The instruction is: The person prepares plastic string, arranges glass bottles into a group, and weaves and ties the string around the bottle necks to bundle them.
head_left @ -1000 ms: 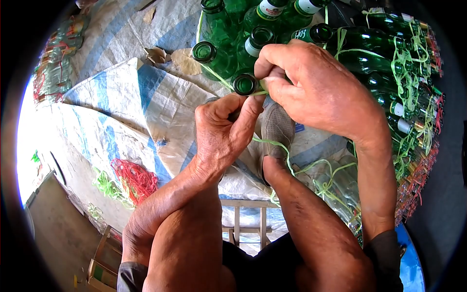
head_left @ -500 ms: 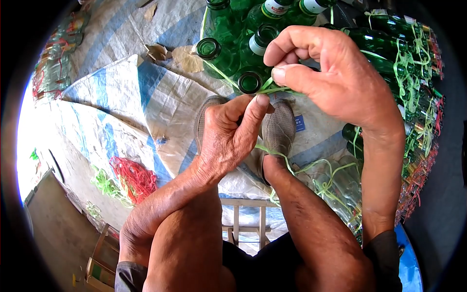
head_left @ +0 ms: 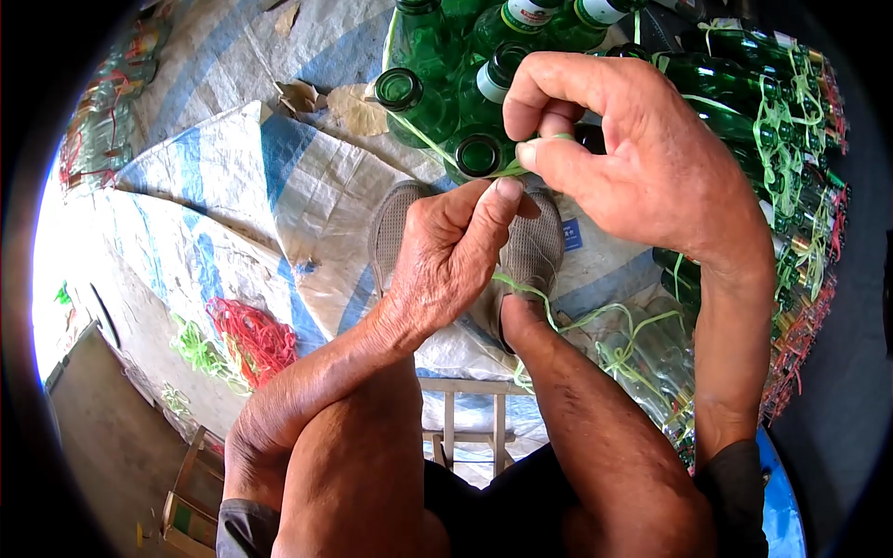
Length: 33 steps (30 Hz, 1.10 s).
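Several green glass bottles [head_left: 477,154] stand close together at the top centre, with light green twine [head_left: 420,136] running round their necks. My left hand [head_left: 451,244] is just below the nearest bottle, its thumb and index finger pinched on the twine. To the right, my right hand [head_left: 642,149] curls over the edge of the group, thumb and fingers closed on another part of the same twine. A loose length of twine hangs below my left hand and trails to the right.
Stacked green bottles tied with twine [head_left: 781,121] lie on the right. Clear bottles [head_left: 651,358] are beside my leg. Red twine [head_left: 246,339] lies at left on the sheet [head_left: 326,191]. My shoes [head_left: 535,244] are below the bottles.
My right thumb and fingers have shifted slightly left, and the twine now passes over the thumb. My left hand has barely moved.
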Motion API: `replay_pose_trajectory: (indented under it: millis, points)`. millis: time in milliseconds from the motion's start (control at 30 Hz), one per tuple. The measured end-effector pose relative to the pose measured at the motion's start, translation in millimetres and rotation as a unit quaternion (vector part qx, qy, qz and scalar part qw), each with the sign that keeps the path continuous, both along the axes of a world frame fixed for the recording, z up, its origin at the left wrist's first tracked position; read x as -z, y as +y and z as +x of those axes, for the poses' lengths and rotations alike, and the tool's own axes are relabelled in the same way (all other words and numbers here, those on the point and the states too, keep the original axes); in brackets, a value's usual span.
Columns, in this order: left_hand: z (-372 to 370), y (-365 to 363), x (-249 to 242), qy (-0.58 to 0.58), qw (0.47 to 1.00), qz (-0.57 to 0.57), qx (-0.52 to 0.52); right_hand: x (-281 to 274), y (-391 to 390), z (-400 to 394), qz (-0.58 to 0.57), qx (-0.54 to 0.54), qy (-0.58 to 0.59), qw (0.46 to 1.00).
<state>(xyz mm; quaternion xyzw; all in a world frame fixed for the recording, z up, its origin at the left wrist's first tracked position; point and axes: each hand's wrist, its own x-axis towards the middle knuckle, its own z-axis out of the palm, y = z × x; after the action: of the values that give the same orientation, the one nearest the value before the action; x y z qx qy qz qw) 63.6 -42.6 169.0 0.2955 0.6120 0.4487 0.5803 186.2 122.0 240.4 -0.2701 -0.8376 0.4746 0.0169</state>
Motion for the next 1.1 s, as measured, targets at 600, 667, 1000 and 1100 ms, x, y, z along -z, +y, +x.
replay_pose_trajectory:
  millis: [600,667,1000,1100]
  points:
    - [5.5,9.2,2.6,-0.126,0.992,-0.020,0.002,14.6,-0.3,2.9,-0.214,0.169,0.139,0.952]
    - [4.8,9.4,2.3,-0.138,0.990,-0.020,0.006,16.0,-1.2,3.8,-0.206,0.176,0.147,0.951]
    - [4.7,10.8,0.6,-0.155,0.988,-0.020,0.017,20.4,-9.9,4.3,-0.229,0.246,0.206,0.919]
    - [5.4,11.4,-0.1,-0.157,0.987,-0.025,0.019,25.3,-15.7,3.3,-0.207,0.268,0.231,0.912]
